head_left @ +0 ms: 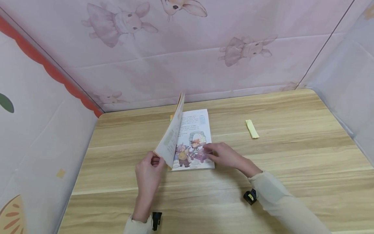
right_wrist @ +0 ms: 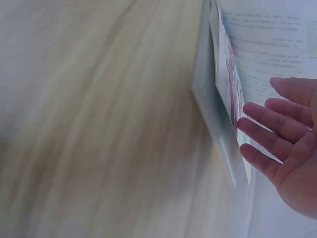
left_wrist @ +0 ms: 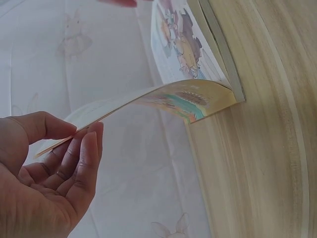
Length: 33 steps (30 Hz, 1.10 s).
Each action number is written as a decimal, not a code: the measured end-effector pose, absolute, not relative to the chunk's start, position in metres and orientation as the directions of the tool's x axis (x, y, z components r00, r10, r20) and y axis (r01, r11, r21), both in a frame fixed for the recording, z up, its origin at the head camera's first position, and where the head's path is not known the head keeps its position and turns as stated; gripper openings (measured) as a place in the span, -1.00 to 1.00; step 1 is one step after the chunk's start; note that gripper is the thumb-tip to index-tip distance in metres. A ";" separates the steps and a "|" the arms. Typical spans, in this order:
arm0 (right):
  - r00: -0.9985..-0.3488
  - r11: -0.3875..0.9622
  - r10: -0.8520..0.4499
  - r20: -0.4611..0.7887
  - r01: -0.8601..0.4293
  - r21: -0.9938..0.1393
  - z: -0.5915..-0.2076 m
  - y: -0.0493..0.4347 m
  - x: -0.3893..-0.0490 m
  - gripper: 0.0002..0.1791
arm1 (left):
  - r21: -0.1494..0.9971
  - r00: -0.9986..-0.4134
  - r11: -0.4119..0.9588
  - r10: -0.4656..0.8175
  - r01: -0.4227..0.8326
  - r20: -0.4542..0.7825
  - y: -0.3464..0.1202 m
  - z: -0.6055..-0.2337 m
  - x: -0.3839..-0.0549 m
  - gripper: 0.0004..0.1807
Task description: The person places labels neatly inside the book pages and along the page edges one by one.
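An open picture book (head_left: 194,125) lies on the wooden table, its right page showing text above a drawing of cartoon figures. My left hand (head_left: 149,170) pinches the lower outer corner of the raised front cover and leaves (head_left: 169,139) between thumb and fingers, holding them steeply up off the book. In the left wrist view, the lifted part curves down to the spine, with a colourful picture on its underside. My right hand (head_left: 225,154) is at the right edge of the page, its fingers (right_wrist: 270,139) loosely extended and the fingertips right at the page edge.
A pale yellow folded strip (head_left: 252,129) lies on the table (head_left: 292,146) to the right of the book. Fabric walls (head_left: 187,71) printed with rabbits border the table's back and sides. Small black devices (head_left: 250,196) sit at both wrists.
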State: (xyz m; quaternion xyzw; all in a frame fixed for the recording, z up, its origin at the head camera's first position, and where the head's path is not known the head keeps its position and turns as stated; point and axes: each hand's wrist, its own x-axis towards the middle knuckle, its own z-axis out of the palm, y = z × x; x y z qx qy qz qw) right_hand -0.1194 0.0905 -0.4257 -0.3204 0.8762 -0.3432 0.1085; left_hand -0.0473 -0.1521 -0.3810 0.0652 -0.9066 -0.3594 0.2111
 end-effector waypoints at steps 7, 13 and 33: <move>-0.749 0.453 -0.663 0.003 -0.404 -0.795 -0.410 0.075 -0.126 -0.60 | 0.683 -0.900 0.730 -0.288 0.014 0.326 -0.152 -0.381 -0.046 -0.92; -0.742 0.468 -0.669 0.056 -0.477 -0.744 -0.394 0.061 -0.134 -0.60 | 0.687 -0.901 0.727 -0.294 0.006 0.319 -0.153 -0.381 -0.046 -0.92; -0.719 0.435 -0.694 0.033 -0.456 -0.776 -0.388 0.025 -0.137 -0.49 | 0.711 -0.902 0.703 -0.290 0.025 0.319 -0.153 -0.379 -0.046 -0.93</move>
